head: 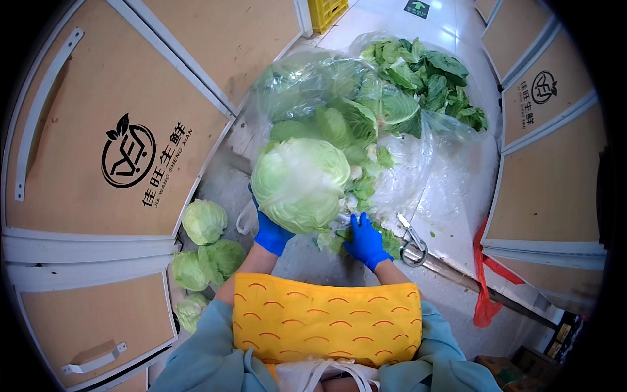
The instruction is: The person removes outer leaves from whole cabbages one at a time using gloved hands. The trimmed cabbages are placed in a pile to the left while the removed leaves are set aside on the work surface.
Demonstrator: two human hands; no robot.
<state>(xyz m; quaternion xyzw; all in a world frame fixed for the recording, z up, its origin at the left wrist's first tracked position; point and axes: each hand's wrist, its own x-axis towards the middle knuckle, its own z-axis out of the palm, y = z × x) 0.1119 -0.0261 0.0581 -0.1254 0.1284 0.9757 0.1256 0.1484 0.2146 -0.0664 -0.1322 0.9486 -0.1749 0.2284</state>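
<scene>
My left hand [272,230], in a blue glove, holds a large pale green cabbage [301,183] from its left and lower side; most of its fingers are hidden behind the cabbage. To the right of the cabbage, my right hand [365,240], also gloved in blue, has its fingers spread above loose leaf trimmings [387,241] and holds nothing. A pair of metal scissors [414,240] lies on the floor just right of that hand. Beyond the held cabbage, a clear plastic bag [313,83] contains more green cabbages.
Several trimmed cabbages [204,221] rest at the left beside a wooden cabinet panel [112,122]. Cut outer leaves [443,81] are heaped in clear plastic at the far right. Wooden panels [548,186] line the right side, near a red plastic bag [485,294]. A yellow crate [327,13] stands far ahead.
</scene>
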